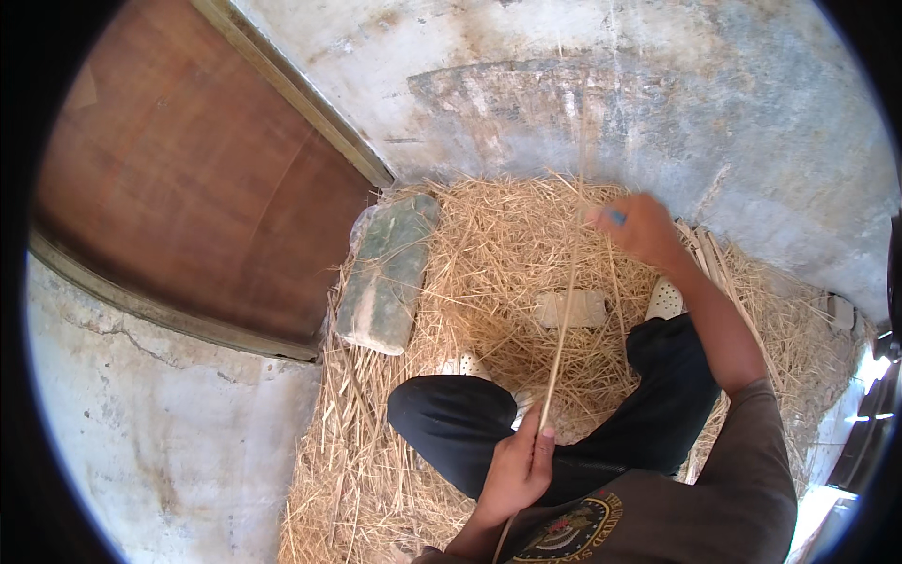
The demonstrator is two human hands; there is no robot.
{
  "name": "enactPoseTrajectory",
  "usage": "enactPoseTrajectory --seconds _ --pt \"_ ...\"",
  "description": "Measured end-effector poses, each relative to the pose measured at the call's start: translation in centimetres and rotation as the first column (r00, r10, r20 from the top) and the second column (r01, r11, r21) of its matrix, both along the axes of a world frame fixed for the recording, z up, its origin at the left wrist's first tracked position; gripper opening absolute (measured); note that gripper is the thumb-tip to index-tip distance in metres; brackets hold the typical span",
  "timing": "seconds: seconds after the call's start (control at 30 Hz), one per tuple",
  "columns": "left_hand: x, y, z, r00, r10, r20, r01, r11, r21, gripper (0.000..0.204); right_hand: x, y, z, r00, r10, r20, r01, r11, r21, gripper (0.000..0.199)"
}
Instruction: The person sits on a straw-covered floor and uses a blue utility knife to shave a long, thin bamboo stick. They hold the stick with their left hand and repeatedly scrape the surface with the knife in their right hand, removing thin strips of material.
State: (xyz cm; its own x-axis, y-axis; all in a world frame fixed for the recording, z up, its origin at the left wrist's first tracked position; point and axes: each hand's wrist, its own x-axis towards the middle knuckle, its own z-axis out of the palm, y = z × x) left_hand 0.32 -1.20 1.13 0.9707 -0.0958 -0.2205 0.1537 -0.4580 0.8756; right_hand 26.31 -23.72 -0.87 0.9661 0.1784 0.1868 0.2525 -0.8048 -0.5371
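My left hand (520,470) is closed around a long, thin, straw-coloured strand (565,324) in front of my lap. The strand runs from beside my body up through the fist, then slants away toward the far wall, where its end blurs. Whether it is twisted straw or a split cane, I cannot tell. Farther out and to the right, my right hand (644,228) is raised with its fingers curled, beside the strand's far part. A small blue thing (616,217) shows at its fingers. Motion smears this hand, so what the blue thing is stays unclear.
Loose straw (507,226) covers the floor around my bent legs. A greenish stone slab (387,273) lies at the left, near a brown door panel (207,179). A pale block (570,308) rests in the straw ahead. A stained plaster wall (526,103) rises behind.
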Motion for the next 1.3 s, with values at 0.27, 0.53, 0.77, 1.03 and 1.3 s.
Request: enactPoseTrajectory --seconds 0.27,0.53,0.77,1.03,1.3 --pt "1.5 0.4 1.0 0.995 0.088 0.052 -0.09 0.995 0.047 0.039 -9.2 4.9 0.8 0.863 0.495 -0.104 -0.505 0.853 -0.131 0.079" --pt "0.5 0.2 0.4 0.992 0.055 0.117 -0.073 0.986 0.151 0.038 -3.9 3.6 -0.7 0.971 0.232 0.066 -0.22 0.964 -0.149 0.07" --pt "1.4 0.6 0.4 0.984 0.019 0.18 -0.071 0.955 0.287 0.039 -7.2 5.4 -1.6 0.912 0.408 0.051 -0.401 0.909 -0.111 0.073" --pt "0.9 0.5 0.9 0.988 0.042 0.145 -0.068 0.982 0.178 0.037 -7.0 5.0 -2.1 0.926 0.365 0.093 -0.358 0.93 -0.079 0.073" --pt "1.0 0.5 1.3 0.993 0.038 0.114 -0.056 0.986 0.16 0.037 -4.3 4.9 -2.7 0.945 0.264 0.193 -0.242 0.962 -0.129 0.072"
